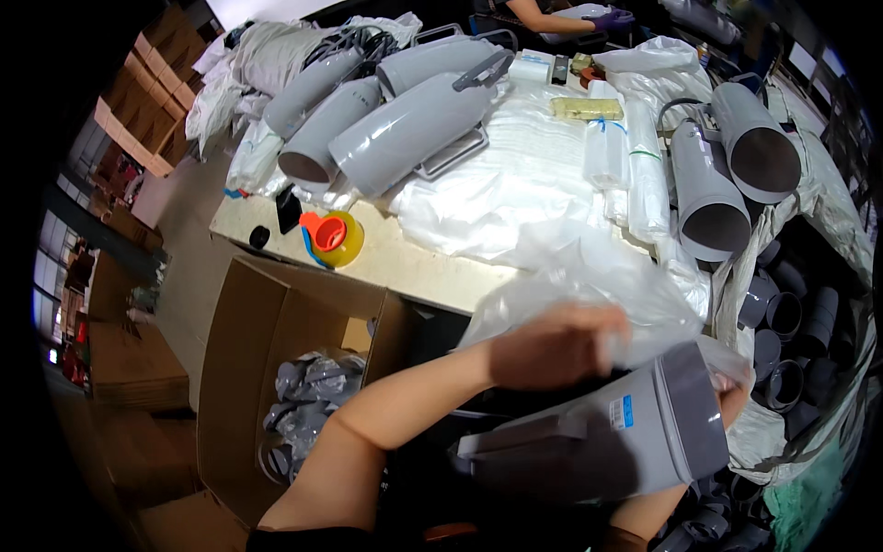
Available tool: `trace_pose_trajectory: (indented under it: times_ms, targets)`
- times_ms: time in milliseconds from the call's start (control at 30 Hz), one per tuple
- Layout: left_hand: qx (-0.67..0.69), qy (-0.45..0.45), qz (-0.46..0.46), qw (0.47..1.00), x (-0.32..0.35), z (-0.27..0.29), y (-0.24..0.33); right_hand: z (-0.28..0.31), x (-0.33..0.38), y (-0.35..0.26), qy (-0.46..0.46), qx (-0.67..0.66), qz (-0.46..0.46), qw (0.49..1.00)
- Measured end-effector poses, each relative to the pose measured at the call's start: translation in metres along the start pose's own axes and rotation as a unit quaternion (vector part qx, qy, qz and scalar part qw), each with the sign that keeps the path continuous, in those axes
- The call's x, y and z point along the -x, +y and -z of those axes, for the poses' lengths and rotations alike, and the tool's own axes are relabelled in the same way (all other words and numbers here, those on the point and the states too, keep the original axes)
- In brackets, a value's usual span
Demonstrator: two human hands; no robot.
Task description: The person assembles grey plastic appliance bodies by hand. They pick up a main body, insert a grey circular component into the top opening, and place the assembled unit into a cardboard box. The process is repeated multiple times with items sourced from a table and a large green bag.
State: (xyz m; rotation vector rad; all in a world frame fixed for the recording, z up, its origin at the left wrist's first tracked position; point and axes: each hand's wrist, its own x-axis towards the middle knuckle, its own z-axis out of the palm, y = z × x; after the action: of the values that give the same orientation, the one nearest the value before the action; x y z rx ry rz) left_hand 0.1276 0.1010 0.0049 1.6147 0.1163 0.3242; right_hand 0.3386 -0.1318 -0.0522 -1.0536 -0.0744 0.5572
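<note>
A grey plastic canister (570,451) with a side handle, a blue-and-white sticker and a darker square end lies tilted in front of me. My right arm comes up from beneath it, and my right hand (733,388) is curled round the far side of its square end, with some fingers hidden. Just beyond, a loose clear plastic bag (589,285) spreads over the table edge, partly reaching my right hand. Above the canister my left hand (561,348) is against the bag, its fingers smeared by motion, so its grip is unclear.
More grey canisters (414,124) lie at the back left, others (713,193) at the right. Stacked white bags cover the table (432,267), with a yellow tape roll (345,241) nearby. An open cardboard box (244,368) and a sack of grey parts (782,359) flank me. Another person's gloved hand (614,18) works opposite.
</note>
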Motion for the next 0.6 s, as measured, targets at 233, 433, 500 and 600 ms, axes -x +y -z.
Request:
trace_pose_trajectory:
  times_ms: [233, 433, 500, 600]
  targets:
    - [-0.227, 0.005, -0.296, 0.928, 0.080, -0.027, 0.052, 0.059, 0.108, 0.066, 0.144, 0.298, 0.225, 0.916]
    - [-0.320, -0.021, -0.036, 0.946, 0.303, -0.026, -0.045, 0.033, 0.186, 0.137, -0.278, 0.363, 0.070, 0.887]
    - [-0.372, -0.144, 0.030, 0.916, 0.340, -0.061, -0.047, 0.023, 0.191, 0.174, -0.386, 0.236, -0.156, 0.878]
    - [-0.487, -0.081, 0.069, 0.867, 0.330, -0.109, -0.062, -0.096, 0.177, 0.177, -0.475, 0.150, -0.244, 0.832]
